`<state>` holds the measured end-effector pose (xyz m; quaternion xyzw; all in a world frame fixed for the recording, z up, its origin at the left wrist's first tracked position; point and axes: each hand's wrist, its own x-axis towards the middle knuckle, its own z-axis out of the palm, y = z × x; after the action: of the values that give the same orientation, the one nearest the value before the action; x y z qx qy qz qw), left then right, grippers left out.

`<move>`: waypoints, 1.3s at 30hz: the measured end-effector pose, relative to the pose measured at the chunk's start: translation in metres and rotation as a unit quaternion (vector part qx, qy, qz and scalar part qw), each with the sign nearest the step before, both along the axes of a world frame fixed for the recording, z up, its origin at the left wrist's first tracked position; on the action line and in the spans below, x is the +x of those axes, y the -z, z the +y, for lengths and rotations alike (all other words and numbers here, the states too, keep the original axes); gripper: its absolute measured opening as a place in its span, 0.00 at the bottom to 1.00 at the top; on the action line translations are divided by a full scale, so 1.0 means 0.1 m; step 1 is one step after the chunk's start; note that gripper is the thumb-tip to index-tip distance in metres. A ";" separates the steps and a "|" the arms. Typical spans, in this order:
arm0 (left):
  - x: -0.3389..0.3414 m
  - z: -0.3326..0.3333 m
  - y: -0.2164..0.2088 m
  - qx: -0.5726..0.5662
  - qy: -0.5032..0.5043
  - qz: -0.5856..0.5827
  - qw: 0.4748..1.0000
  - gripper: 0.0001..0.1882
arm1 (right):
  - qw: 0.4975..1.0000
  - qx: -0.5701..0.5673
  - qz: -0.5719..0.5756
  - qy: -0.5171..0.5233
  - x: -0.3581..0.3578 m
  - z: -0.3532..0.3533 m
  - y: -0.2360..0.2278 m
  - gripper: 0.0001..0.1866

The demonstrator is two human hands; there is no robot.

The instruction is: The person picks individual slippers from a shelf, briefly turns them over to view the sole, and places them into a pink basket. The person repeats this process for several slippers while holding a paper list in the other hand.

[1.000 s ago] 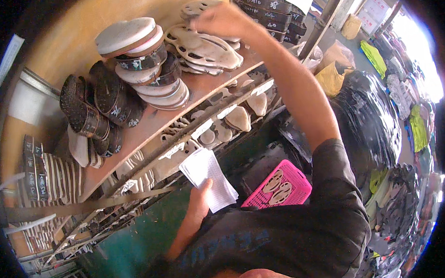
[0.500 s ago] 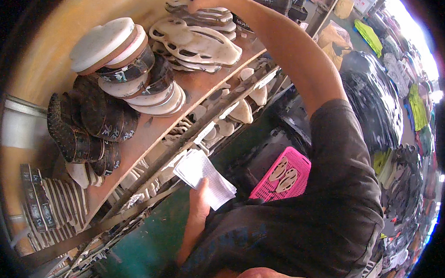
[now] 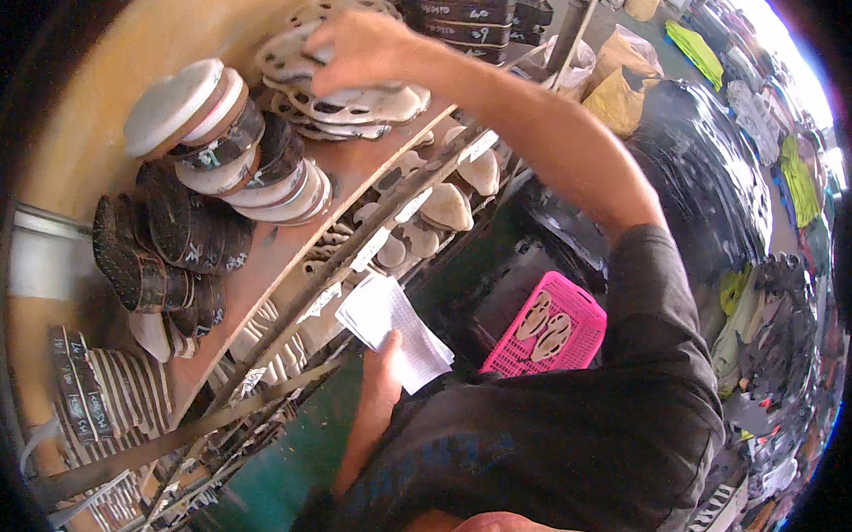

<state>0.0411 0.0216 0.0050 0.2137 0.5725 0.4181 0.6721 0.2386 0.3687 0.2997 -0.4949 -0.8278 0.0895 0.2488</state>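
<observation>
My left hand [image 3: 383, 366] is closed on a stack of white paper sheets [image 3: 390, 319], thumb on top, in front of the shelf's edge. My right hand [image 3: 367, 52] reaches across to the upper shelf, its fingers curled on the edge of a pale, sole-shaped plate [image 3: 283, 60] with cut-out holes. Similar plates [image 3: 397, 103] are piled beneath and beside it, partly covered by the hand. Left of that pile stand stacked white and black sole-shaped pieces [image 3: 172, 111].
On the wooden shelf [image 3: 257, 262] are dark shaped pieces [image 3: 194, 213] and a striped stack [image 3: 125, 384]. A lower tier holds pale pieces [image 3: 447, 207]. A pink basket [image 3: 592, 321] with small perforated pieces [image 3: 550, 337] stands below. Black plastic bundles [image 3: 699, 153] lie to the right.
My right hand has come back from the far pile toward the nearer plates, and the view has shifted slightly. My left hand keeps the paper sheets.
</observation>
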 end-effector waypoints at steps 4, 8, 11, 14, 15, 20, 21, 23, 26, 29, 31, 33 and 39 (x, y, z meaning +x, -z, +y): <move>0.05 -0.07 0.06 0.046 -0.022 -0.018 0.999 0.23 | 0.997 -0.004 -0.071 0.006 -0.04 -0.03 0.24 0.33; 0.05 -0.14 0.08 0.033 -0.016 -0.024 0.999 0.25 | 0.989 0.023 -0.124 -0.074 0.07 0.70 -0.06 0.32; 0.00 -0.15 0.03 -0.019 -0.005 -0.030 0.999 0.25 | 0.968 0.181 -0.090 -0.149 0.28 1.31 -0.13 0.27; -0.02 -0.08 0.03 -0.008 -0.018 -0.032 0.999 0.25 | 0.989 0.087 -0.115 -0.041 0.26 1.65 -0.04 0.32; -0.02 -0.05 0.04 0.006 -0.024 -0.032 0.999 0.25 | 0.988 0.010 -0.154 0.008 0.27 1.68 0.01 0.36; -0.07 0.03 0.12 -0.008 -0.070 -0.035 0.997 0.25 | 0.994 -0.064 -0.085 0.023 0.15 1.63 0.10 0.38; -0.08 0.03 0.13 -0.012 -0.075 -0.036 0.996 0.24 | 0.993 -0.063 -0.096 0.037 0.11 1.61 0.11 0.37; -0.09 0.03 0.15 -0.016 -0.068 -0.025 0.997 0.24 | 0.996 -0.038 -0.055 0.054 0.03 1.59 0.14 0.34; -0.08 0.03 0.17 0.002 -0.072 0.000 0.997 0.23 | 0.993 0.026 -0.069 0.091 -0.07 1.61 0.16 0.32; -0.08 0.02 0.20 0.000 -0.079 0.021 0.997 0.22 | 0.994 0.023 -0.089 0.064 -0.06 1.63 -0.06 0.30; -0.08 0.01 0.22 -0.001 -0.079 0.025 0.997 0.21 | 0.998 0.014 -0.053 0.036 0.02 1.55 -0.26 0.27; -0.08 0.02 0.21 0.013 -0.076 0.026 0.997 0.21 | 1.000 0.003 0.004 -0.003 0.10 1.38 -0.46 0.23; 0.01 0.12 0.03 -0.037 -0.007 0.039 0.999 0.27 | 0.963 0.081 0.141 -0.213 0.00 0.64 -0.26 0.25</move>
<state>0.0425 0.0338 0.0023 0.2004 0.6147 0.3927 0.6540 0.2387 0.4325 0.3258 -0.2679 -0.8750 0.1423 0.3774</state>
